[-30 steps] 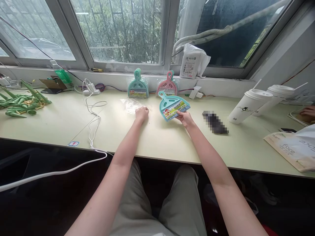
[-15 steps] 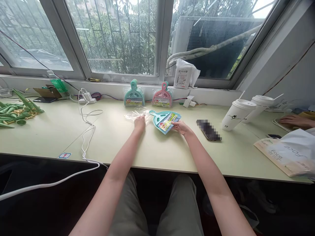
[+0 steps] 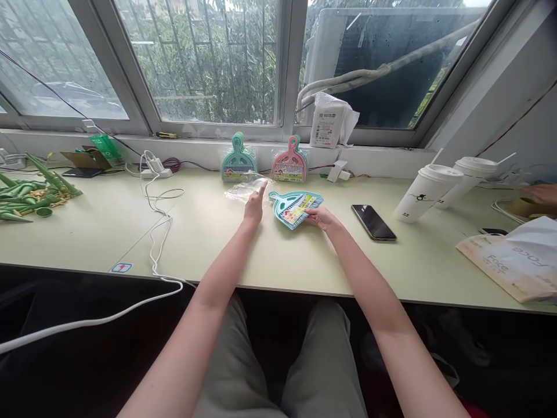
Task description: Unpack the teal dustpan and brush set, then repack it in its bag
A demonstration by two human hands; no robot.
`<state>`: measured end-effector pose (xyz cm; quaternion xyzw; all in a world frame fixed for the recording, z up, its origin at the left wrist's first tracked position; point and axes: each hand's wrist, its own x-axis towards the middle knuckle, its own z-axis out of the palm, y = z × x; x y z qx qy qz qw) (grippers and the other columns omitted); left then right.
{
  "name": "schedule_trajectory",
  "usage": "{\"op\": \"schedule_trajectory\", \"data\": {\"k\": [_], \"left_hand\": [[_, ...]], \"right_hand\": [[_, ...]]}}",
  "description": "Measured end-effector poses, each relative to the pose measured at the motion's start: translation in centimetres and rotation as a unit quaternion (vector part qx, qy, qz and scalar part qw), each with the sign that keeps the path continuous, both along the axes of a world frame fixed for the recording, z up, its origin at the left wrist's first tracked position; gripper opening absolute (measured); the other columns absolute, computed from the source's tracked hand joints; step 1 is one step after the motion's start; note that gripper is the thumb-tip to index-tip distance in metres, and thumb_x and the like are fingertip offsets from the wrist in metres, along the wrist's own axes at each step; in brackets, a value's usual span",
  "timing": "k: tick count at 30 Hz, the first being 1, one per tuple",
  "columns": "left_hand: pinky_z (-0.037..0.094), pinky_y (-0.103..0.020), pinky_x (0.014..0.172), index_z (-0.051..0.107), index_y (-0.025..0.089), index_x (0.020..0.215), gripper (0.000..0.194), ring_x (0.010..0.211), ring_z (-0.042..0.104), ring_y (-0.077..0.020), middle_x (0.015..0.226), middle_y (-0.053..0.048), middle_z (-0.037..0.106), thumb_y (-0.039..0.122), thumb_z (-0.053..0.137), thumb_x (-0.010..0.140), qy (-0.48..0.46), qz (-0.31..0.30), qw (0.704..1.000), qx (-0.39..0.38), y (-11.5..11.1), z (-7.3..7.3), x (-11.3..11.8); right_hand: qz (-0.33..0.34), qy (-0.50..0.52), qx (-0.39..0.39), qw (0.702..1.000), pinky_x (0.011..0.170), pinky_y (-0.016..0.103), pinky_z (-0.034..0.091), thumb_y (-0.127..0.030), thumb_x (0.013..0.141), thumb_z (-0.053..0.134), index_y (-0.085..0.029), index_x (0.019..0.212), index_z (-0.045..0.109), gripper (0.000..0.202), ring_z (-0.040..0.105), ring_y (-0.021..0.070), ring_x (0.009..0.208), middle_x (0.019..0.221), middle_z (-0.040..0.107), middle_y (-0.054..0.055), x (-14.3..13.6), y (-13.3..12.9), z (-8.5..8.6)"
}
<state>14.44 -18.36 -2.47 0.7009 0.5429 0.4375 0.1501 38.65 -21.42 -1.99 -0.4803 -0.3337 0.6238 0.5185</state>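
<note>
Gripping the lower edge of a teal dustpan set (image 3: 295, 208), the right hand (image 3: 319, 217) has its fingers closed on the labelled end; the set lies flat on the table (image 3: 278, 255), handle pointing left. The left hand (image 3: 253, 207) pinches a clear plastic bag (image 3: 242, 189) just left of the set and holds one edge raised. Two more dustpan sets, teal (image 3: 238, 161) and pink (image 3: 289, 162), lean against the window sill. A phone (image 3: 373, 222) lies to the right.
</note>
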Motion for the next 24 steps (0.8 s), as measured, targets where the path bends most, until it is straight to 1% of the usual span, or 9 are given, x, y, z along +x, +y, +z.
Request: {"op": "schedule_trajectory", "data": {"k": [3,7,10,12,15,17,20,22,24], "left_hand": [[0.034,-0.046,0.112,0.043,0.03,0.15,0.068,0.125,0.051,-0.0315,0.121,-0.01,0.062,0.01,0.046,0.086,-0.052,-0.064,0.996,0.019,0.0,-0.1,0.5],[0.032,-0.043,0.114,0.048,0.029,0.147,0.063,0.131,0.047,-0.0286,0.134,-0.009,0.059,0.012,0.046,0.086,-0.071,-0.148,0.986,0.032,-0.1,0.0,1.0],[0.034,-0.043,0.112,0.053,0.028,0.142,0.059,0.129,0.05,-0.0283,0.136,-0.008,0.059,0.014,0.05,0.085,-0.083,-0.202,0.976,0.022,-0.3,0.1,1.4],[0.034,-0.043,0.112,0.055,0.027,0.14,0.056,0.13,0.05,-0.0288,0.137,-0.008,0.059,0.016,0.052,0.086,-0.101,-0.218,0.971,0.018,-0.6,0.3,1.7],[0.035,-0.044,0.112,0.055,0.026,0.139,0.053,0.132,0.048,-0.0292,0.137,-0.008,0.059,0.018,0.053,0.086,-0.142,-0.224,0.964,0.012,-1.1,0.6,2.2],[0.035,-0.044,0.112,0.055,0.026,0.138,0.052,0.133,0.047,-0.0294,0.136,-0.008,0.059,0.019,0.055,0.086,-0.16,-0.23,0.96,0.003,-1.4,0.8,2.5],[0.036,-0.045,0.113,0.055,0.027,0.136,0.048,0.136,0.045,-0.0293,0.136,-0.008,0.058,0.023,0.056,0.088,-0.175,-0.233,0.956,-0.002,-1.5,0.9,3.1],[0.034,-0.048,0.115,0.052,0.027,0.137,0.047,0.141,0.039,-0.0294,0.14,-0.008,0.055,0.026,0.055,0.09,-0.188,-0.205,0.96,0.017,-1.2,0.9,3.5],[0.031,-0.049,0.117,0.045,0.028,0.143,0.053,0.148,0.028,-0.0295,0.148,-0.009,0.046,0.033,0.058,0.092,-0.208,-0.146,0.966,0.048,-0.4,0.7,3.7]], "right_hand": [[0.03,-0.003,0.025,0.999,0.077,0.032,0.065,0.006,0.083,0.056,-0.012,0.091,0.068,0.023,0.075,0.018,0.073,0.082,0.077,0.008,-0.3,-0.3,0.3],[0.054,-0.008,0.039,0.998,0.082,0.035,0.065,0.004,0.082,0.059,-0.012,0.09,0.068,0.02,0.075,0.0185,0.074,0.085,0.078,0.009,-0.3,-0.1,0.3],[0.01,-0.002,0.043,0.999,0.085,0.038,0.064,0.004,0.081,0.059,-0.013,0.092,0.067,0.021,0.075,0.0191,0.077,0.082,0.077,0.006,-0.1,0.3,-0.3],[-0.029,0.007,0.054,0.998,0.085,0.038,0.065,0.003,0.081,0.059,-0.013,0.093,0.065,0.021,0.075,0.0184,0.078,0.08,0.076,0.004,-0.1,0.6,-0.8],[-0.053,0.011,0.064,0.996,0.085,0.037,0.064,0.001,0.082,0.059,-0.013,0.092,0.065,0.018,0.074,0.0172,0.076,0.079,0.076,0.004,-0.2,0.8,-1.4],[-0.035,0.009,0.075,0.997,0.086,0.038,0.064,0.0,0.082,0.061,-0.013,0.093,0.065,0.017,0.074,0.0184,0.077,0.08,0.076,0.004,-0.4,0.7,-1.4],[-0.008,0.009,0.106,0.994,0.089,0.042,0.063,-0.005,0.079,0.07,-0.015,0.097,0.064,0.021,0.075,0.0216,0.086,0.084,0.077,0.005,-0.8,0.5,-1.1],[-0.017,0.015,0.13,0.991,0.091,0.042,0.062,-0.011,0.078,0.076,-0.017,0.1,0.063,0.026,0.074,0.0226,0.093,0.089,0.077,0.005,-1.0,0.4,-0.8],[-0.035,0.023,0.152,0.987,0.093,0.041,0.062,-0.016,0.078,0.079,-0.018,0.102,0.063,0.029,0.073,0.0228,0.1,0.094,0.076,0.005,-1.0,0.3,-0.5]]}}
